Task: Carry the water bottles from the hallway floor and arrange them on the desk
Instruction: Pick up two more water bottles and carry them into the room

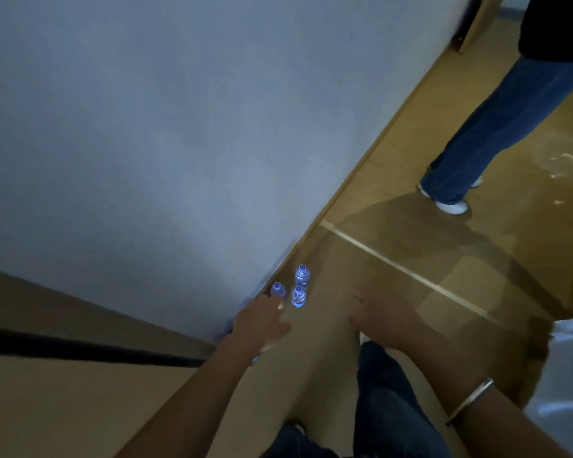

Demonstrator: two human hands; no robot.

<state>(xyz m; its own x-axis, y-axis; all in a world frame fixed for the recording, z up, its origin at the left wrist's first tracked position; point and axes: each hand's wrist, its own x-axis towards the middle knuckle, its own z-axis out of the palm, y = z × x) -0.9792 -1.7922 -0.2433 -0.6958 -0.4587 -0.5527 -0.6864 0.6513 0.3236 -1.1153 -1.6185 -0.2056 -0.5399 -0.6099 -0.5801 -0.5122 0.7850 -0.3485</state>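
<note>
three small clear plastic water bottles stand upright on the tan hallway floor, close together beside the base of the pale grey wall. the far bottle is at about 12 o'clock in the cluster, the near bottle just beside it at 6 o'clock, and the wall-side bottle at 9 o'clock, nearest the skirting. each is round in section with a rounded cap, and glows blue-white in the dim light; labels are too blurred to read.

the left hand reaches forward, fingers extended and loosely spread, its tips just short of or touching the wall-side bottle; contact cannot be confirmed. it has hold of nothing. the right hand is held out at 3 o'clock from the cluster, well clear of the bottles, fingers relaxed and slightly curled, holding nothing. a thin metal bangle circles the right forearm.

the floor is smooth and glossy, in large tiles with a pale joint line running diagonally. open floor lies to the 3 o'clock side of the bottles; the wall closes off the 9 o'clock side. a wooden panel with a dark strip sits at lower left. a second person's legs in blue jeans and white shoes stand at 1 o'clock, well apart from the bottles.
</note>
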